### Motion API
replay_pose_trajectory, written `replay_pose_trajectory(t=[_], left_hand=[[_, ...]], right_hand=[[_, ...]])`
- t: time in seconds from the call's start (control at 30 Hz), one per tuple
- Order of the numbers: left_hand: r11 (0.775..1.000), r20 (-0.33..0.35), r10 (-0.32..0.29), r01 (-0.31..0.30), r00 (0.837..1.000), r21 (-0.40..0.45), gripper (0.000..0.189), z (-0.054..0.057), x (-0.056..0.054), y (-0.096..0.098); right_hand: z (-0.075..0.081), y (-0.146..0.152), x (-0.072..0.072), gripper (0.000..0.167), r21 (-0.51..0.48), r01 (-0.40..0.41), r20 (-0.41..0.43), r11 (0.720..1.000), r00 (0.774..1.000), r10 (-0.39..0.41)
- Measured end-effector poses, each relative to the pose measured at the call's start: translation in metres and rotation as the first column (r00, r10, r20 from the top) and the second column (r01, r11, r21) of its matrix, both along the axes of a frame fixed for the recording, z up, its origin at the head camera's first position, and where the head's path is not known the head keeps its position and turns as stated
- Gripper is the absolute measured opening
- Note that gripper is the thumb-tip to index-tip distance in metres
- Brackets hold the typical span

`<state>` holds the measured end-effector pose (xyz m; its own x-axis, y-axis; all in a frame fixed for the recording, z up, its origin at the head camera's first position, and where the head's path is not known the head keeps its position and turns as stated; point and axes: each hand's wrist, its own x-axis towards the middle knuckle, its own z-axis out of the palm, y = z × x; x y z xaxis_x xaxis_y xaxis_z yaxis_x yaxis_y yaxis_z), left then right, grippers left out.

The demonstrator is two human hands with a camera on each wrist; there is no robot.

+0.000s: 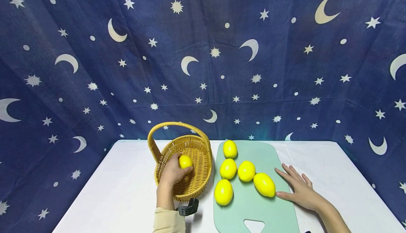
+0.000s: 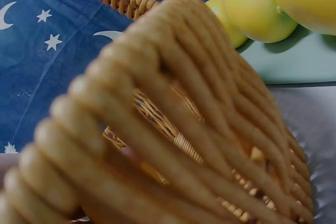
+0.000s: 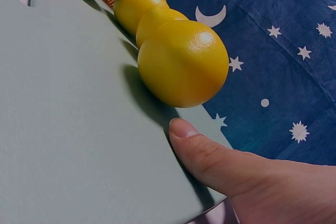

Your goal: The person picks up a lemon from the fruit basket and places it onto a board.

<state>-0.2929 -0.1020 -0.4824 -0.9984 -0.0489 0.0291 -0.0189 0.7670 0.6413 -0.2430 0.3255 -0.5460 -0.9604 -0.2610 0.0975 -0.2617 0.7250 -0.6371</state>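
My left hand [image 1: 173,171] reaches inside a wicker basket [image 1: 203,148] and grips a lemon [image 1: 185,161] between thumb and fingers. In the left wrist view the basket's woven wall [image 2: 157,77] hides most of that hand and its lemon. My right hand [image 1: 301,189] lies spread at the right edge of a pale green cutting board [image 1: 253,208], fingers extended. Its thumb [image 3: 210,156] rests on the board just short of the nearest lemon [image 3: 184,64]. Several lemons lie on the board, including one near the front left [image 1: 223,192].
The basket's tall arched handle [image 1: 177,124] rises over its opening, left of the board. A white cloth [image 1: 120,187] covers the table. Behind it hangs a dark blue curtain [image 1: 222,67] with moons and stars. The board has a cut-out grip hole [image 1: 254,226] at its front.
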Motion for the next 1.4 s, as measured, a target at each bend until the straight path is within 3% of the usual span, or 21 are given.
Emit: replay_pose_trajectory(t=[0.27, 0.77, 1.4], left_hand=[[0.998, -0.007, -0.061, 0.061, 0.998, -0.003, 0.073, 0.0, 0.0, 0.0], [0.998, 0.008, -0.042, 0.042, 0.999, -0.041, 0.076, 0.002, 0.0, 0.004], [0.988, 0.009, -0.14, 0.141, 0.99, -0.065, 0.074, 0.033, 0.014, 0.005]], right_hand=[[0.001, -0.001, 0.001, 0.078, 0.004, -0.001, -0.013, 1.0, 1.0, 0.001], [0.004, -0.002, 0.0, 0.08, 0.014, 0.005, 0.009, 1.0, 1.0, -0.005], [0.001, 0.0, -0.002, 0.081, 0.01, 0.005, 0.019, 1.0, 1.0, -0.005]])
